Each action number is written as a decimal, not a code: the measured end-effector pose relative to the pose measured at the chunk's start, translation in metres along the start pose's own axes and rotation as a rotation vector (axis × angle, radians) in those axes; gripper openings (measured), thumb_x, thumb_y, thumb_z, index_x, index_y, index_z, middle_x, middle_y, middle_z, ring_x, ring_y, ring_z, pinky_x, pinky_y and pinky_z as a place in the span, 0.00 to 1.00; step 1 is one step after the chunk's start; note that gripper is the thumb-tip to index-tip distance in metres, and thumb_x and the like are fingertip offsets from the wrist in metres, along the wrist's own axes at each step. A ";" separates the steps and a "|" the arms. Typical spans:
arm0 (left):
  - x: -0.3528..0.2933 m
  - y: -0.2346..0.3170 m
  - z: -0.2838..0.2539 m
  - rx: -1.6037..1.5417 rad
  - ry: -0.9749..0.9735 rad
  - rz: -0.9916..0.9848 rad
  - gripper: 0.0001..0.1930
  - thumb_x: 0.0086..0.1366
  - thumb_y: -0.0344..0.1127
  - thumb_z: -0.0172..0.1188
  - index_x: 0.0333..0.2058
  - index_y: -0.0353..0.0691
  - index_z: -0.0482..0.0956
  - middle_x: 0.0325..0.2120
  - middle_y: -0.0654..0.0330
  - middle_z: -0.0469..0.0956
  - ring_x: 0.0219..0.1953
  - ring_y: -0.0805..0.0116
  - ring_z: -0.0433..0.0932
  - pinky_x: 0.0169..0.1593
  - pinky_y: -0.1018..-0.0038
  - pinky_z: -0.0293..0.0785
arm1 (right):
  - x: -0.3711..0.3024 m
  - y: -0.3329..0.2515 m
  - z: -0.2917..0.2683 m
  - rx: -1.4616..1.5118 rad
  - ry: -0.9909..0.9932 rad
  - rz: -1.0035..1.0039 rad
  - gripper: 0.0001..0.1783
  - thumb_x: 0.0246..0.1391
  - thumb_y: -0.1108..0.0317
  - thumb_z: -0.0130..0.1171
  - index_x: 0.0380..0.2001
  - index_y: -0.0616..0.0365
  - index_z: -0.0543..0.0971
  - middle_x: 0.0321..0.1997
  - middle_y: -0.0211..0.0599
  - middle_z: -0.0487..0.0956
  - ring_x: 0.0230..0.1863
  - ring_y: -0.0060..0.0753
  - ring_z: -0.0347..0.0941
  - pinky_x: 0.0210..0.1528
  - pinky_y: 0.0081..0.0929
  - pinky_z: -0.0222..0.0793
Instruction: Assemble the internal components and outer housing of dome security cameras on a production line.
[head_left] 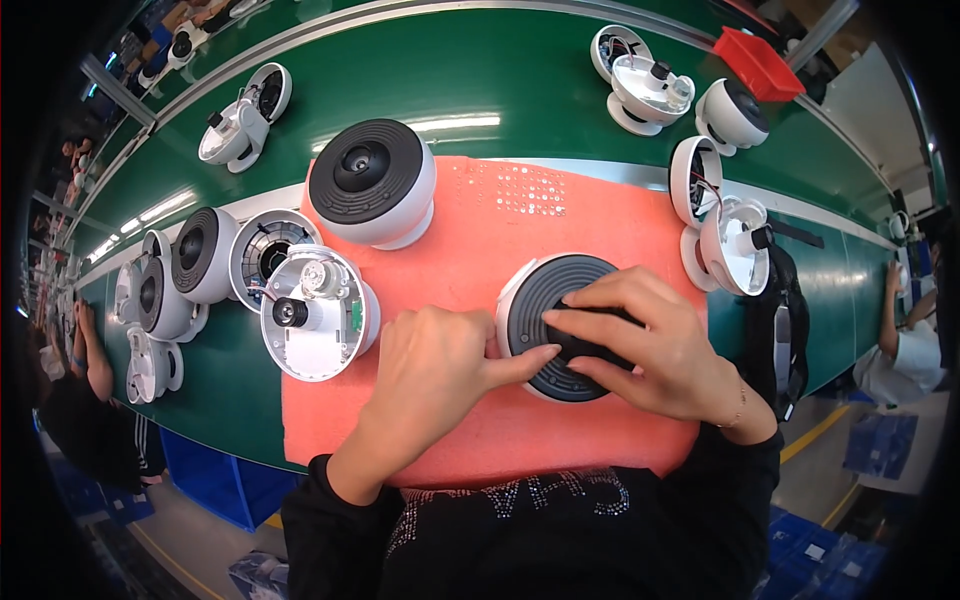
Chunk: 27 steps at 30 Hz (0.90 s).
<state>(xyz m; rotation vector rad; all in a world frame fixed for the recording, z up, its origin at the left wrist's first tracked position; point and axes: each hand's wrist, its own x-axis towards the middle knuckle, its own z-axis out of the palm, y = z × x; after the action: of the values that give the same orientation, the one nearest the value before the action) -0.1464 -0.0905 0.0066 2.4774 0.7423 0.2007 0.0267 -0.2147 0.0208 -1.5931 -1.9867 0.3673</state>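
A round white camera unit (527, 300) with a black ringed face lies face up on an orange foam mat (480, 430). My left hand (435, 360) grips its left edge, fingers curled and partly hidden, the thumb pressing on the black face. From the right, my right hand (655, 345) bends over the face, fingers and thumb closed around the black centre, which they mostly cover. Another white unit (375, 185) with a black face and central lens stands at the mat's upper left. Below it, an opened unit (320, 315) shows its lens, circuit board and white inner parts.
Small screws (532, 190) sit in rows on the mat's far part. More opened units (735, 240) stand right, others (205, 255) left, on the green table (480, 80). A red bin (758, 65) is at the far right. A black bag-like item (782, 330) lies right.
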 end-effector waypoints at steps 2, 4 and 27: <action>0.000 -0.002 0.003 0.006 0.021 0.000 0.27 0.45 0.56 0.64 0.09 0.36 0.71 0.04 0.55 0.66 0.08 0.58 0.68 0.14 0.68 0.60 | 0.001 0.000 -0.004 -0.014 -0.062 -0.077 0.24 0.39 0.74 0.60 0.46 0.54 0.74 0.46 0.38 0.71 0.46 0.42 0.67 0.47 0.36 0.63; -0.002 -0.003 0.003 0.017 0.043 0.001 0.27 0.45 0.57 0.63 0.09 0.36 0.71 0.04 0.55 0.65 0.08 0.58 0.67 0.14 0.68 0.60 | -0.002 0.002 -0.005 0.132 0.041 -0.032 0.24 0.40 0.71 0.60 0.46 0.55 0.73 0.49 0.41 0.70 0.48 0.44 0.67 0.49 0.36 0.62; -0.003 0.004 0.019 -0.612 0.335 0.302 0.47 0.43 0.36 0.69 0.59 0.29 0.50 0.49 0.39 0.67 0.47 0.52 0.73 0.42 0.65 0.77 | 0.014 0.027 0.015 0.629 0.445 0.253 0.34 0.32 0.58 0.71 0.41 0.61 0.66 0.31 0.45 0.78 0.36 0.34 0.76 0.39 0.27 0.69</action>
<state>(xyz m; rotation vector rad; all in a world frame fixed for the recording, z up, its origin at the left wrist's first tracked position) -0.1413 -0.1034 -0.0073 1.9639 0.3489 0.8372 0.0380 -0.1926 -0.0018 -1.3566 -1.1793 0.6034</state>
